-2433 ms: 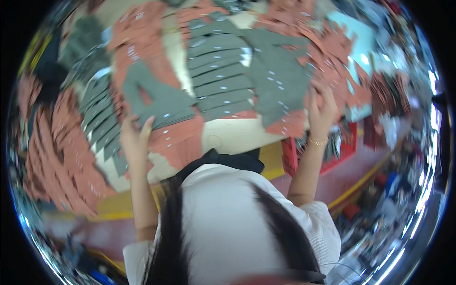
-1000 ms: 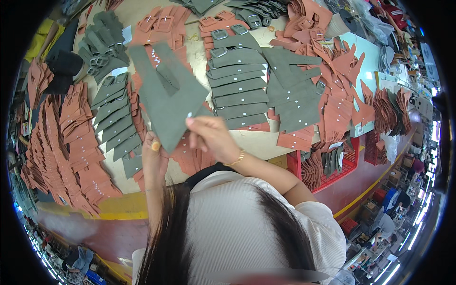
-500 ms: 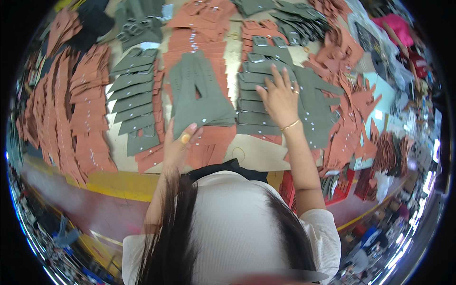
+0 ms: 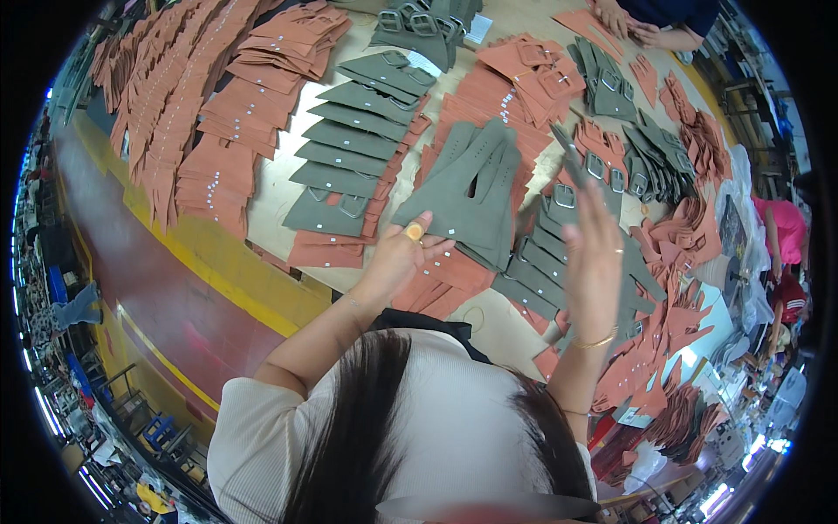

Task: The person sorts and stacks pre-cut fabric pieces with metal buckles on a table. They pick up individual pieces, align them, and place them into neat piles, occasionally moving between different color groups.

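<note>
My left hand [image 4: 408, 249] grips the lower edge of a green leather piece [image 4: 467, 188] with a slot and rows of punched holes. That piece lies over other green pieces, on top of orange leather pieces [image 4: 454, 284]. Raised and smeared by motion, my right hand [image 4: 598, 262] has a green leather strap piece [image 4: 571, 157], seen edge-on, at its fingertips. Beneath it runs an overlapping row of green leather pieces with buckles [image 4: 534, 266]. Another row of green buckled pieces [image 4: 345, 170] lies left of my left hand.
Fanned orange leather pieces [image 4: 218, 183] cover the table's left side. More orange pieces [image 4: 646, 367] heap at the right, near a clear plastic bag [image 4: 742, 196]. Across the table, another person's hands [image 4: 633, 26] rest near orange strips. A yellow floor line [image 4: 209, 271] follows the table edge.
My right hand has lifted off the buckled green row, bringing up a green strap piece. My left hand still grips the slotted piece. The view has turned, bringing the other person's hands in.
</note>
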Demonstrator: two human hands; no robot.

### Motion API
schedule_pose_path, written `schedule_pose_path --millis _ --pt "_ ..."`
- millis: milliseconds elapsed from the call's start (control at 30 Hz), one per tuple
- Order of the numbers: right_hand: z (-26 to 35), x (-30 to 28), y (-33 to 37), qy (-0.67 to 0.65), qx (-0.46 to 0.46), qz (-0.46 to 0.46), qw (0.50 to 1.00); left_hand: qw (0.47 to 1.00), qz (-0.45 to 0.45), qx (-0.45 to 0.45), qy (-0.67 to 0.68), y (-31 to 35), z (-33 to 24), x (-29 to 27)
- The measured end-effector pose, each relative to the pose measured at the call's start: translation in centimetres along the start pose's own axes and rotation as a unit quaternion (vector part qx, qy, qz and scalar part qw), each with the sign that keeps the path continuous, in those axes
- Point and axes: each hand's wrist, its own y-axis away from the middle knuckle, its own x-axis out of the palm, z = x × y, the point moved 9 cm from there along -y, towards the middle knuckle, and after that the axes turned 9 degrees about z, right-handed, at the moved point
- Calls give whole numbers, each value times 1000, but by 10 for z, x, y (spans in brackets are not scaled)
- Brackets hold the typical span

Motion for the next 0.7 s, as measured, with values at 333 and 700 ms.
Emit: schedule_pose_path --millis 333,700 --pt "108 75 0 -93 -151 153 972 996 9 -7 -87 -4 -13 3" --pt "135 41 -101 -183 -234 92 950 995 -2 21 -97 -13 -13 -9"
